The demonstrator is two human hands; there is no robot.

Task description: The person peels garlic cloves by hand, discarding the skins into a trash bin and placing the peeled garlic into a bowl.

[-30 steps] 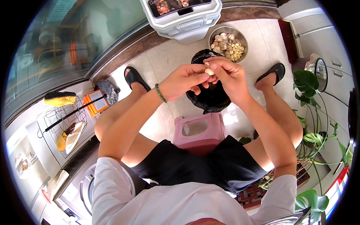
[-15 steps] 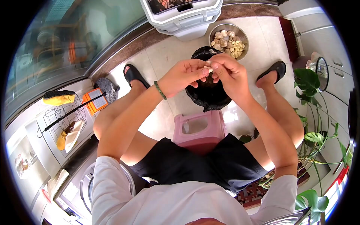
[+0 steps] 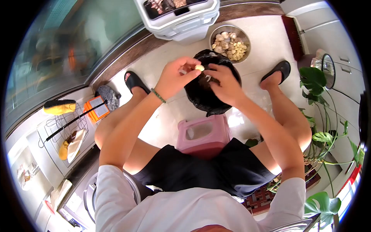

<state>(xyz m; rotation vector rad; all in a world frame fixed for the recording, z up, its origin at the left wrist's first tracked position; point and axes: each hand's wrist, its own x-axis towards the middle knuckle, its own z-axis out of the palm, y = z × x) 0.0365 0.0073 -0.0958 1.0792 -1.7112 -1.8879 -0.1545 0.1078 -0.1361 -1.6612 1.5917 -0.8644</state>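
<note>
My left hand (image 3: 174, 77), with a green beaded bracelet at the wrist, pinches a pale peeled garlic clove (image 3: 199, 67) between thumb and fingertips. To its right, my right hand (image 3: 223, 83) is over the black-lined bin (image 3: 210, 104), its fingers apart. A bit of whitish skin (image 3: 208, 78) shows by its fingertips, and it looks loose below them. Beyond the bin, a metal bowl (image 3: 246, 38) on the floor holds garlic bulbs on the left and peeled cloves on the right.
A pink stool (image 3: 205, 133) stands between my legs. At the top is a grey-white box (image 3: 181, 25) with a phone (image 3: 170, 5) on it. A potted plant (image 3: 315, 83) is at the right; a wire rack (image 3: 67, 121) and orange box (image 3: 96, 108) are at the left.
My hands have separated. The clove has stayed in my left hand, which has moved left, while my right hand has dropped a little over the bin and opened. The view has shifted slightly.
</note>
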